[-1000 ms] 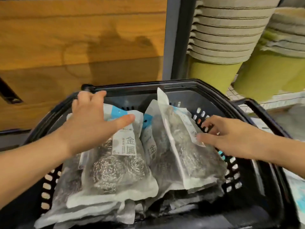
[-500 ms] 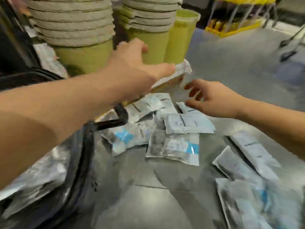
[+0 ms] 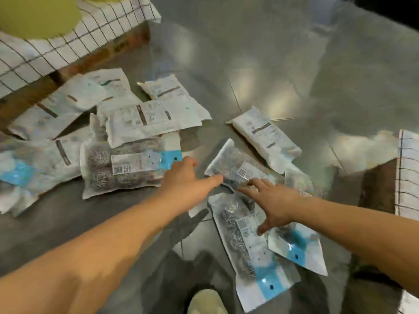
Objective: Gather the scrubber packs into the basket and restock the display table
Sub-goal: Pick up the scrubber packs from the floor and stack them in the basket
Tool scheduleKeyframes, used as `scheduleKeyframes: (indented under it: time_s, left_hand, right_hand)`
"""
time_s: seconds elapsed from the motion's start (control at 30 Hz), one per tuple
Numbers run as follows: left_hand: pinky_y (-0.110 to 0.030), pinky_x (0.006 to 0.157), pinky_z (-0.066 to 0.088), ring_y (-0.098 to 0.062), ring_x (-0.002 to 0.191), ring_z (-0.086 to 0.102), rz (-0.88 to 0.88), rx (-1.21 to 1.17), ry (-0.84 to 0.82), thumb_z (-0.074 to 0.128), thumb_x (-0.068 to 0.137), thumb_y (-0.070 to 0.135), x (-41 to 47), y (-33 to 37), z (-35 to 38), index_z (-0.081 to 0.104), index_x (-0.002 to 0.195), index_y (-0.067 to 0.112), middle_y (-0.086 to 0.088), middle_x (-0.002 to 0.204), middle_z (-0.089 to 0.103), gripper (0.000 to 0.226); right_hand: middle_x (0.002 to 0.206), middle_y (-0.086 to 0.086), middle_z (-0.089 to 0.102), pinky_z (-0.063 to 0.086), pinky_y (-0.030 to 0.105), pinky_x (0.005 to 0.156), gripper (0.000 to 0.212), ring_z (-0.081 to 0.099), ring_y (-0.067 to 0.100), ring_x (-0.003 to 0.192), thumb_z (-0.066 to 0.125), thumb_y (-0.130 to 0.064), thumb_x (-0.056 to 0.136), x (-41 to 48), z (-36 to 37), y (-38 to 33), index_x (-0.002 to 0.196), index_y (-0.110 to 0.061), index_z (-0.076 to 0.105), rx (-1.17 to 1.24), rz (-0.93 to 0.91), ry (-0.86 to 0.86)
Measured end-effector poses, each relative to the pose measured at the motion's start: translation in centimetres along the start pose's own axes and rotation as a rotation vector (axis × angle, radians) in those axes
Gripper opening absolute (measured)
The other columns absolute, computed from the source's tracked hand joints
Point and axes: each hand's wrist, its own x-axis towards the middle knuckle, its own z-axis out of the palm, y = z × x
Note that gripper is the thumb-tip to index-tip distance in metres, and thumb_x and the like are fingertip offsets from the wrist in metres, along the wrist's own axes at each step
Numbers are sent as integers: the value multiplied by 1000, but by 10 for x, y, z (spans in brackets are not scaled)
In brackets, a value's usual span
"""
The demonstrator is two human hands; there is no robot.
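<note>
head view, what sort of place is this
Most likely a shop floor: many identical sealed scrubber packs lie scattered on the glossy tiled floor, beside a display table draped in checked cloth.

You faced a shiny grey floor strewn with scrubber packs: an overlapping heap at left beside the wooden display base, one pack apart from it, a nearer cluster by your shoe.

Flat clear-and-white scrubber packs with blue headers lie scattered. 1 long pack lies face up under the right hand. 1 tilted pack sits just beyond both hands' fingertips. 1 face-up pack lies just left of the left hand, with an overlapping heap behind it.
</note>
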Motion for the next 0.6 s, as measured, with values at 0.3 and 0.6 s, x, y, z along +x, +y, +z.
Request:
scheduleKeyframes:
  time_s: [0.3, 0.6]
  left_hand:
    - [-25, 83, 39, -12, 101, 49, -137, -14, -16, 71, 87, 38, 1, -60, 19, 45, 142, 11, -2, 127, 50, 67]
    - [-35, 88, 48, -21, 108, 61, -269, -131, 175, 70, 84, 52, 10, -113, -21, 53, 134, 16, -3, 127, 60, 64]
  right_hand:
    - [137, 4, 48, 26, 44, 117, 110, 42, 27, 128, 77, -75, 54, 41, 0, -22, 139, -16, 40, -237, -203, 143]
    - [100, 0, 64, 53, 37, 76, 88, 63, 22, 91, 78, -75, 54, 46, -78, -15, 110, -13, 52, 1015, 410, 566]
